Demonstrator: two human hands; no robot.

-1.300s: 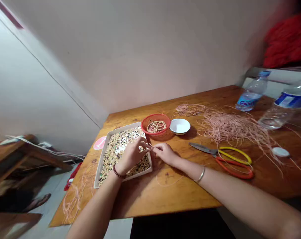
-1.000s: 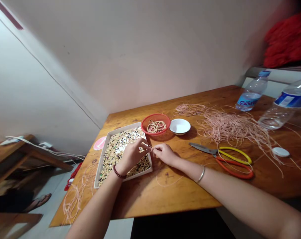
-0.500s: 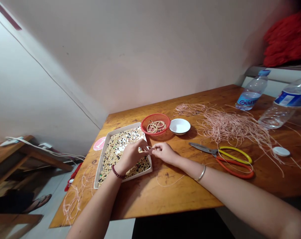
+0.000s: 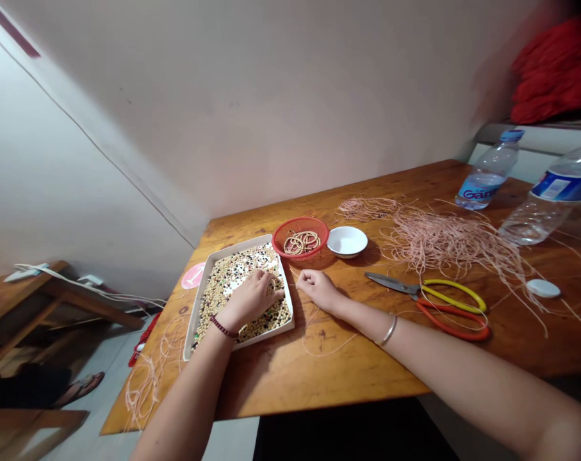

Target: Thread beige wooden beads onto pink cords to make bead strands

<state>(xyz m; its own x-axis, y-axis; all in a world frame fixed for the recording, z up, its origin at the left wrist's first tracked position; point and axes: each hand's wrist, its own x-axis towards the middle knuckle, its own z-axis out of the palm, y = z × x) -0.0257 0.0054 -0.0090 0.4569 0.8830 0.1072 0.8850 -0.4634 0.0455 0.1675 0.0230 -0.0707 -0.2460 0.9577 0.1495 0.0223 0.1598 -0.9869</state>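
My left hand [image 4: 252, 298] is lowered over the beads [image 4: 223, 275], palm down. Its thumb stands apart from the bent fingers, whose tips are partly hidden. Pale, black and a few green beads fill the shallow white tray [image 4: 190, 339]. Just right of the tray, my right hand [image 4: 319, 291] is closed in a pinch on a thin pink cord [image 4: 314, 351], which loops down onto the table. Whether beads are on that cord is too small to tell.
Behind the tray stand a red basket [image 4: 278, 240] with beaded strings [image 4: 302, 243] and a white bowl [image 4: 346, 242]. Scissors [image 4: 417, 291], a tangled cord pile [image 4: 444, 240], a white cap [image 4: 543, 288] and two bottles [image 4: 482, 179] lie rightward. More cord [image 4: 146, 384] lies at the left edge.
My left hand has moved away from my right hand, leftward and down onto the beads in the tray. The right hand stays nearly in place, still pinching the cord.
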